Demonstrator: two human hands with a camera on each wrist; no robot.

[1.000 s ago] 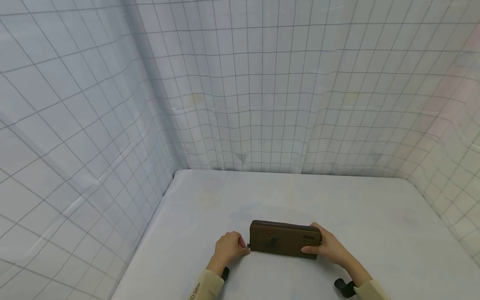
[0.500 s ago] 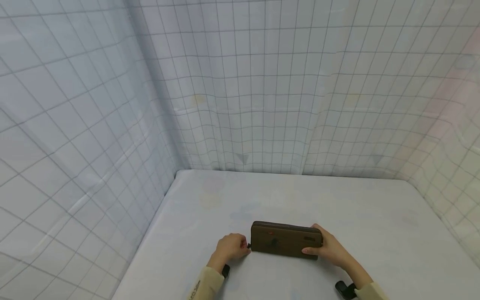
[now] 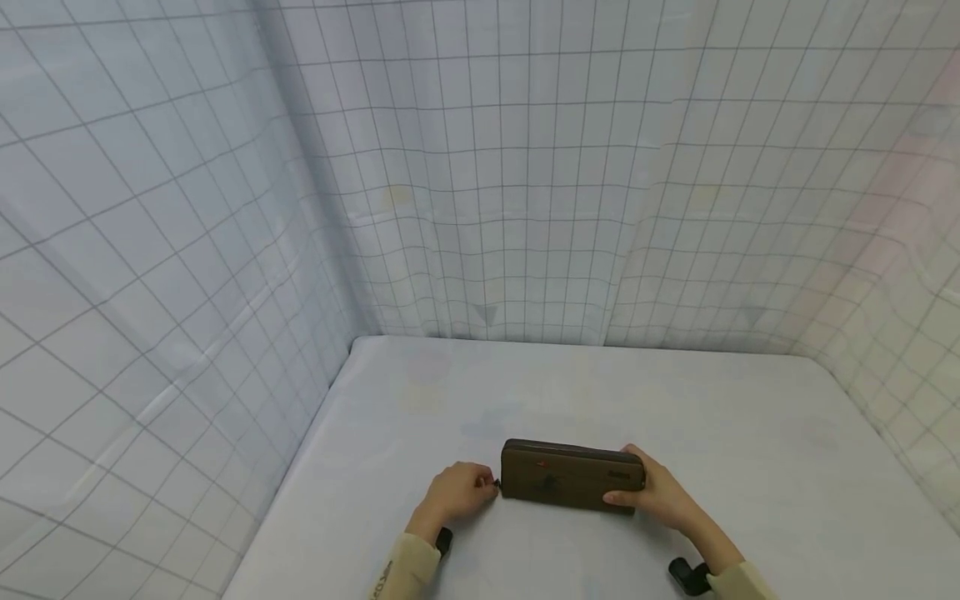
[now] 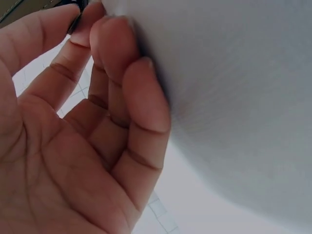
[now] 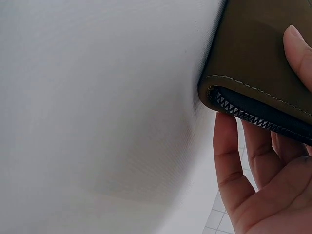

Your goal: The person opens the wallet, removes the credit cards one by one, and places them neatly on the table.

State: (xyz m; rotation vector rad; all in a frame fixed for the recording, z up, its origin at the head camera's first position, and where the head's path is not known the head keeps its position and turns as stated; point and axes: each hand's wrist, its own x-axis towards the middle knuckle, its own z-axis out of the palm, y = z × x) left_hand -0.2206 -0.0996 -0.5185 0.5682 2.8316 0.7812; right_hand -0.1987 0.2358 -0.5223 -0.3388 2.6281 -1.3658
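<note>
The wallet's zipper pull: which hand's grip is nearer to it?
Left. The left grip pinches the zipper pull; the right grip holds the opposite end of the wallet, well away from it.

Left hand (image 3: 454, 490): fingertips now a little higher along the left short end of the wallet (image 3: 558, 475) than a second ago.
Zipper pull (image 3: 497, 483): pinched there, slightly farther up from the bottom corner.
Left sleeve (image 3: 408, 567): shifts a touch left; black wrist device (image 3: 444, 542) likewise.
Gridded curtain (image 3: 187, 208): lines sit slightly farther right; head view shifted.
</note>
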